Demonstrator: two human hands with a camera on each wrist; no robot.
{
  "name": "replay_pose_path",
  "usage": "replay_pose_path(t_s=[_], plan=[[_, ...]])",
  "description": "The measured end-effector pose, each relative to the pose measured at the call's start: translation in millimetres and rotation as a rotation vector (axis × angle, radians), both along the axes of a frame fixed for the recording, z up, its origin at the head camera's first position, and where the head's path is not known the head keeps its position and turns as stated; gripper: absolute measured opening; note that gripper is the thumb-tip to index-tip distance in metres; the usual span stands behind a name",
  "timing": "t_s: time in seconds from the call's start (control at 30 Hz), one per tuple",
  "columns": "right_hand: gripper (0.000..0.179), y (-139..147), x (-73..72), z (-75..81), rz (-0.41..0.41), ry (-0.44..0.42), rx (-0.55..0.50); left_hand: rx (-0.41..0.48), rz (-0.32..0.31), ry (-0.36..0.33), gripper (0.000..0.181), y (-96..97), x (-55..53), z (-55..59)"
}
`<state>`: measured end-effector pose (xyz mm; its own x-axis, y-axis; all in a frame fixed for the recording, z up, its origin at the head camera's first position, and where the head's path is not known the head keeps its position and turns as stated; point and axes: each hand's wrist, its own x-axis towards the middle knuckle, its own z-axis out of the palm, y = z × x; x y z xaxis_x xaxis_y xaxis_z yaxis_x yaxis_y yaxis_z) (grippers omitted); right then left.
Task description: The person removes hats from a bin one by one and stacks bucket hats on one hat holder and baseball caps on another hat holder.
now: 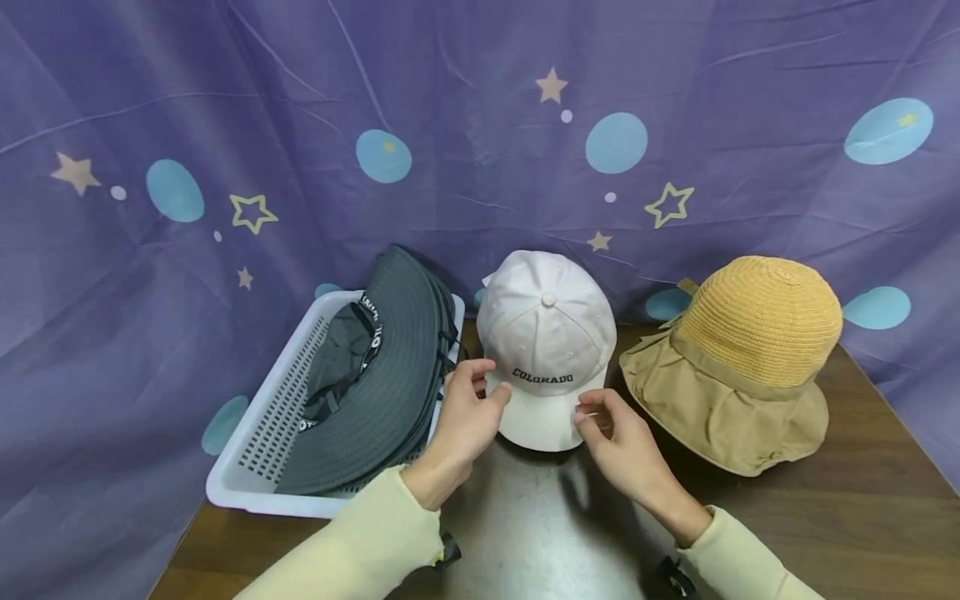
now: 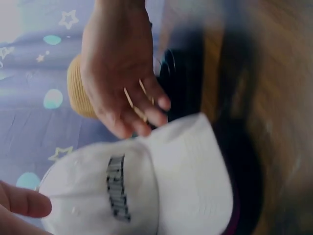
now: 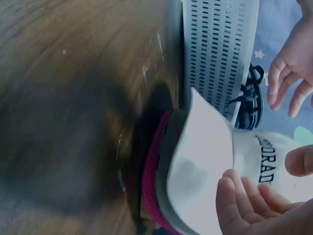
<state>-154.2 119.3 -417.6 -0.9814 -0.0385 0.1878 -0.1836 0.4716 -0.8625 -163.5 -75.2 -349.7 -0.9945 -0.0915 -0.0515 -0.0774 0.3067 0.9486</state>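
A white baseball cap (image 1: 543,333) lettered COLORADO sits at the middle of the table, its brim toward me. In the right wrist view, the edges of a dark cap (image 3: 170,152) and a magenta cap (image 3: 155,171) show under its brim. My left hand (image 1: 468,417) is at the left side of the white cap, fingers relaxed and slightly bent. At the brim's right side is my right hand (image 1: 626,446), its fingers loosely bent with a gap to the thumb. Neither hand grips the cap; whether the fingertips touch it I cannot tell.
To the left, a white perforated basket (image 1: 258,502) holds dark grey wide-brimmed hats (image 1: 405,358), leaning. A yellow straw hat (image 1: 765,325) with a tan cloth brim stands at the right. Behind the wooden table (image 1: 862,517) hangs a purple patterned curtain (image 1: 480,125).
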Motion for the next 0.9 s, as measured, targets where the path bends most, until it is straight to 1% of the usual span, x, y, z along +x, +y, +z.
replay_pose_path(t_s=[0.13, 0.17, 0.23, 0.33, 0.47, 0.57, 0.7, 0.77, 0.83, 0.9], plan=[[0.015, -8.2, -0.1, -1.8, 0.036, 0.056, -0.002, -0.058, -0.103, 0.084, 0.03, -22.1, -6.0, 7.7], [0.013, -10.8, -0.2, -2.2, 0.045, 0.072, -0.006, -0.072, -0.138, 0.095, 0.027, -28.5, -7.8, 10.2], [0.011, -16.0, -0.1, -2.2, 0.068, 0.108, -0.003, -0.112, -0.188, 0.105, 0.023, -39.8, -11.2, 15.9], [0.011, -24.0, -0.1, -0.7, 0.099, 0.145, 0.002, -0.193, -0.212, 0.111, 0.019, -53.5, -15.0, 24.4], [0.015, -33.5, -0.3, 1.4, 0.132, 0.144, -0.013, -0.302, -0.224, 0.113, 0.021, -68.4, -20.6, 29.6], [0.018, -41.5, -0.8, 1.8, 0.151, 0.128, -0.028, -0.408, -0.255, 0.111, 0.023, -79.4, -27.0, 30.4], [0.017, -53.6, -1.3, 2.0, 0.174, 0.126, -0.027, -0.544, -0.345, 0.114, 0.024, -94.9, -39.2, 30.2], [0.016, -60.3, -1.7, 2.5, 0.191, 0.129, -0.025, -0.597, -0.372, 0.116, 0.023, -101.1, -45.0, 30.1], [0.016, -66.8, -2.0, 3.5, 0.214, 0.127, -0.028, -0.643, -0.375, 0.124, 0.023, -105.0, -50.1, 29.3], [0.015, -73.1, -2.4, 5.1, 0.24, 0.119, -0.036, -0.704, -0.357, 0.137, 0.025, -107.0, -54.5, 27.5]])
